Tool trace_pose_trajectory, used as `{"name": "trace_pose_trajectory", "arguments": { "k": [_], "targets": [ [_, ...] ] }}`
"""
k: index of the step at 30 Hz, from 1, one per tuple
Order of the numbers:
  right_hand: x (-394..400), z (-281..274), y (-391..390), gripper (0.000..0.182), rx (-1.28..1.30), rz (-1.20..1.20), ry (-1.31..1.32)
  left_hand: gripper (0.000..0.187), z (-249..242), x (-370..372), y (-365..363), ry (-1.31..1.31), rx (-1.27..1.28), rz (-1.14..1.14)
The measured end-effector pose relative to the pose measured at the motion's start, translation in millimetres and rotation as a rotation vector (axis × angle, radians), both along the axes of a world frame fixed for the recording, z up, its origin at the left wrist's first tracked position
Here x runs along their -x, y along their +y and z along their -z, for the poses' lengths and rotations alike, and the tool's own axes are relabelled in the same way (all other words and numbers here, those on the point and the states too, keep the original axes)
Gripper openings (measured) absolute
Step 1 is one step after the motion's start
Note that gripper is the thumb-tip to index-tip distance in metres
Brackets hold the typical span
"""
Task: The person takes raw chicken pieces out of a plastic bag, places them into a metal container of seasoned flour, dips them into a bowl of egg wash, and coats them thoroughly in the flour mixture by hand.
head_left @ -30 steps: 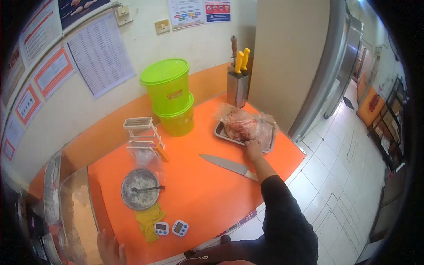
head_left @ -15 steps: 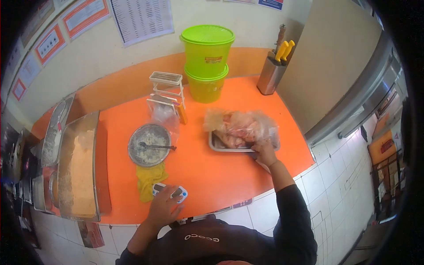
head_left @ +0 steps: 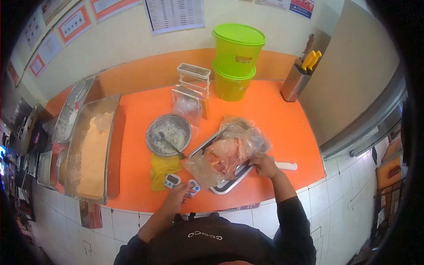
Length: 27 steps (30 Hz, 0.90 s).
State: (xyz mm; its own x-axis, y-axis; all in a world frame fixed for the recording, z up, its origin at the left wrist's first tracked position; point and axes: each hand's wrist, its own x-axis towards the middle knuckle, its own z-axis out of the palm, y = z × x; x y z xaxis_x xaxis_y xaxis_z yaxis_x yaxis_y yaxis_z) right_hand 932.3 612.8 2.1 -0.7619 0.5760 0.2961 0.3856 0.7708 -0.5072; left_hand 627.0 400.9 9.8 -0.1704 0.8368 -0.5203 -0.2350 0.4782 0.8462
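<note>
Pink raw meat point(head_left: 226, 154) sits on your silver metal tray point(head_left: 222, 190), not fully out of its clear plastic bag point(head_left: 201, 172) | right hand point(head_left: 264, 165) curls at bag and rim, grip unclear | left hand point(head_left: 176, 198) reaches a white timer point(head_left: 193, 187), grip unclear | white knife handle point(head_left: 286, 166) lies unheld.

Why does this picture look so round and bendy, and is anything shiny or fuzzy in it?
Head view: dark corners and a curved table edge, suggesting a wide lens; pale glare on the bag; wall posters too soft to read.
</note>
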Motion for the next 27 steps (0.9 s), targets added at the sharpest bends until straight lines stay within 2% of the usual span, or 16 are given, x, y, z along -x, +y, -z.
{"name": "trace_pose_trajectory", "arguments": {
  "k": [2,3,5,6,8,9,12,15,17,20,21,23,24,26,27],
  "targets": [
    [5,-2,1,0.012,-0.026,0.050,0.157,0.038,17,-11,17,-0.309,0.106,-0.061],
    [5,-4,2,0.011,-0.040,0.077,0.234,0.036,11,-17,26,-0.316,0.095,-0.087],
    [37,-31,-9,0.010,-0.258,0.352,0.286,0.033,-7,-29,50,-0.324,0.074,-0.130],
    [47,-42,-12,0.011,-0.369,0.493,0.314,0.030,1,-37,63,-0.396,0.043,-0.169],
    [50,-12,6,0.018,-0.446,0.553,0.217,0.025,28,-49,94,-0.538,-0.019,-0.241],
    [52,5,18,0.022,-0.487,0.583,0.168,0.024,22,-54,99,-0.447,-0.038,-0.238],
    [38,32,36,0.016,-0.157,0.801,0.104,0.022,-4,-58,117,-0.245,-0.143,-0.231],
    [26,55,49,0.017,-0.122,0.855,-0.106,0.016,-47,-55,136,-0.229,-0.306,-0.201],
    [26,56,47,0.015,-0.144,0.831,-0.043,0.011,-97,-66,139,-0.264,-0.394,-0.144],
    [30,45,41,0.015,-0.116,0.825,0.089,0.017,-95,-61,185,0.165,-0.517,0.117],
    [31,40,38,0.015,-0.095,0.826,0.138,0.019,-112,-65,189,0.317,-0.477,0.185],
    [32,18,23,0.014,-0.239,0.871,0.227,0.022,-152,-74,190,0.622,-0.392,0.314],
    [33,10,19,0.013,-0.310,0.891,0.273,0.023,-153,-73,201,0.689,-0.450,0.351],
    [39,11,16,0.015,-0.099,0.887,0.484,0.024,-148,-64,222,0.827,-0.562,0.429],
    [42,13,14,0.017,0.010,0.879,0.588,0.023,-166,-66,214,0.872,-0.589,0.423]
  ]
}}
